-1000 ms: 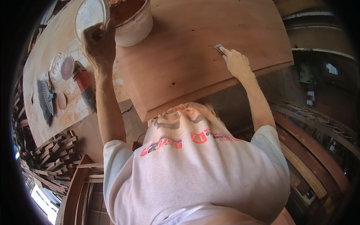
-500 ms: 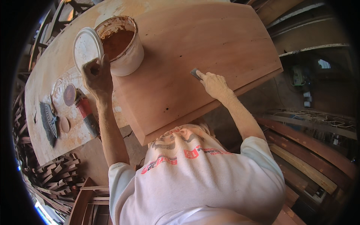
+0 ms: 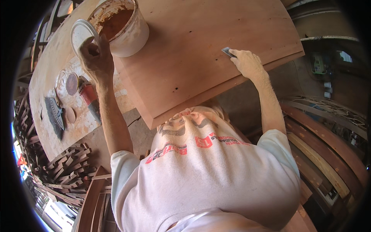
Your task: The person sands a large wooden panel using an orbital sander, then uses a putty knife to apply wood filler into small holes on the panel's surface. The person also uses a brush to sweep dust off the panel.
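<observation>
Two bare forearms reach away from a white printed shirt (image 3: 216,170) at the lower edge of the view. The right hand (image 3: 249,63) rests near the front edge of a reddish wooden panel (image 3: 201,50), its fingers (image 3: 239,57) pressed together and pinching a small grey scraper (image 3: 228,51), whose blade lies flat against the panel face. The panel lies on a pale, paint-stained surface (image 3: 50,65) and overhangs its near edge.

Left of the panel, the left hand (image 3: 96,60) is raised, fingers curled around the rim of a round white lid (image 3: 80,34), held on edge just beside the bucket. The white bucket (image 3: 129,33) stands on the far left corner of the panel; its inside is smeared with brown paste.

On the surface further left lie a red-bodied power tool (image 3: 89,96), a round brown disc (image 3: 72,83) and a dark brush (image 3: 54,114), apart from both hands. Curved wooden pieces (image 3: 69,162) are stacked below the surface at lower left.
</observation>
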The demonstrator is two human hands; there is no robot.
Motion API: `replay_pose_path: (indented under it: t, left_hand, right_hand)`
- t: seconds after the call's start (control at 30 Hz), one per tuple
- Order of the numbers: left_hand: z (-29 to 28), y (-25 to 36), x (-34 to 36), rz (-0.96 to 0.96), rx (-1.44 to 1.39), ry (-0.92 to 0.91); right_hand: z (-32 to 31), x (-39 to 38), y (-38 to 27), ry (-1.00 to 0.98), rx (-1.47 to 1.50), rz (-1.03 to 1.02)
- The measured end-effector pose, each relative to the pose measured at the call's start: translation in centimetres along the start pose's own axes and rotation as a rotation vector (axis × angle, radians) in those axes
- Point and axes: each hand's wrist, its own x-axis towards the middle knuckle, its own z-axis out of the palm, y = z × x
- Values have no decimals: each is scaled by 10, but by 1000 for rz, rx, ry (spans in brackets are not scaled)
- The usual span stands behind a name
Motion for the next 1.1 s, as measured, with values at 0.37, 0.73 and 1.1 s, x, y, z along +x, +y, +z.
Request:
replay_pose_path:
  t: [0.37, 0.73, 1.1]
  left_hand:
    - [-1, -1, 3, -34, 22, -65]
    - [-1, 0, 1, -27, 75, -34]
    - [-3, 3, 2, -51, 125, -32]
  right_hand:
    - [7, 16, -25, -202, -238, -76]
    - [7, 7, 2, -195, -228, -48]
    - [21, 35, 20, 24, -177, -91]
